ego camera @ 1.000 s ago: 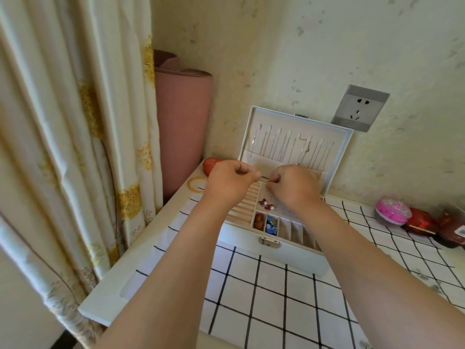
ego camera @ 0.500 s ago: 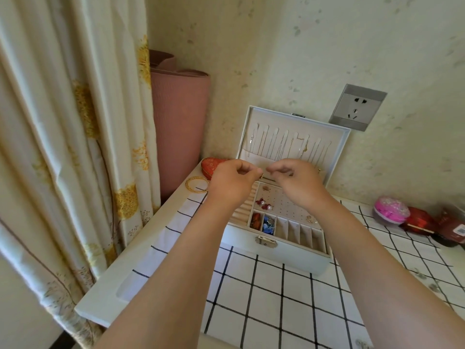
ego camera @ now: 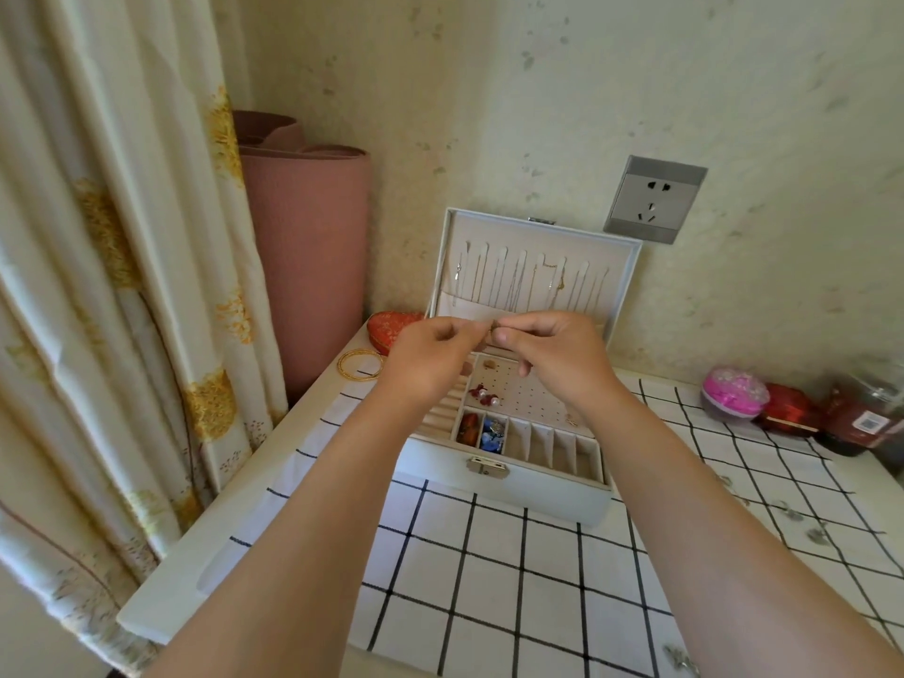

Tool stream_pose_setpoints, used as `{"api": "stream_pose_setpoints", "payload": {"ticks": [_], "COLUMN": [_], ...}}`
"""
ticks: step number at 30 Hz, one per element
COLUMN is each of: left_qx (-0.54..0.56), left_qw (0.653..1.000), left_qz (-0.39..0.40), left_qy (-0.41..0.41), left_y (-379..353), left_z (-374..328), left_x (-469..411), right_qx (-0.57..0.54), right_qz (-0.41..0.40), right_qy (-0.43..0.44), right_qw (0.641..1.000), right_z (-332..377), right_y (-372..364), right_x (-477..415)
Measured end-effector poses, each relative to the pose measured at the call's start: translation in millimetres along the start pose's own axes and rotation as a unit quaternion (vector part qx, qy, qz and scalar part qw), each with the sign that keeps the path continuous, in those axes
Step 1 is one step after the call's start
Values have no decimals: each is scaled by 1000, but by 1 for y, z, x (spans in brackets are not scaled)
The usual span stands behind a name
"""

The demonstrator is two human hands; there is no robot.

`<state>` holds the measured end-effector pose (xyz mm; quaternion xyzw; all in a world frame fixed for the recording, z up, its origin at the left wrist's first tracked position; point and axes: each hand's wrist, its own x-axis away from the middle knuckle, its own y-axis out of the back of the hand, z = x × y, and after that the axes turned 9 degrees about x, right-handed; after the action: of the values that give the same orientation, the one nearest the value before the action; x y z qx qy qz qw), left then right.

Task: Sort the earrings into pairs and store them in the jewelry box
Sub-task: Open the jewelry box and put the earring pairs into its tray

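A: Where are the hands?

B: Both are raised over the back of the open white leatherette jewelry box (ego camera: pixel 513 486), which stands toward the tabletop's back edge on a white cloth with a black grid (ego camera: pixel 489 579). The left hand (ego camera: pixel 430 364) and right hand (ego camera: pixel 562 359) meet fingertip to fingertip, pinched shut together on a small thin earring (ego camera: pixel 491 329), too small to make out.

A: What is in the box?

B: Red and pearl-coloured stud earrings (ego camera: pixel 482 394) sit on the perforated beige panel. In the front row of slots, the leftmost holds red pieces (ego camera: pixel 468 428), the next blue ones (ego camera: pixel 492 435). Thin chains (ego camera: pixel 533 286) hang in the upright lid.

A: And nearby?

B: A gold bangle (ego camera: pixel 360 365) and a red embroidered heart-shaped case (ego camera: pixel 391 326) lie at the back left corner, just beside the box.
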<state>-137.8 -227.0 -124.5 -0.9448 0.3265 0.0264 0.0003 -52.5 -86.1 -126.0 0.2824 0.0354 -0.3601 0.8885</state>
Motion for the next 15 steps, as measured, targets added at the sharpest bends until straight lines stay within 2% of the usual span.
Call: {"api": "stream_pose_setpoints", "payload": {"ticks": [4,6,9,12,15], "left_qx": [-212,-296,-392,-458,-467], "left_qw": [975,953,915,879,873], "left_qz": [25,18,54,88,98], "left_qy": [-54,-61,-83,-100,-97], "left_y": [4,6,5,4,4], "left_z": [16,21,24,26,27], "left_x": [-4,-4,-2,-2,-3], "right_qx": [141,248,373,415,405], "right_qz": [-10,-2,-25,-37,-37], "right_qy": [16,19,33,62,87], "right_qw": [990,969,927,907,910], "right_z": [-16,-22,-27,-28,-29], "right_y": [-3,-7,-14,-18,-20], "right_x": [-8,-9,-9,-10,-10]}}
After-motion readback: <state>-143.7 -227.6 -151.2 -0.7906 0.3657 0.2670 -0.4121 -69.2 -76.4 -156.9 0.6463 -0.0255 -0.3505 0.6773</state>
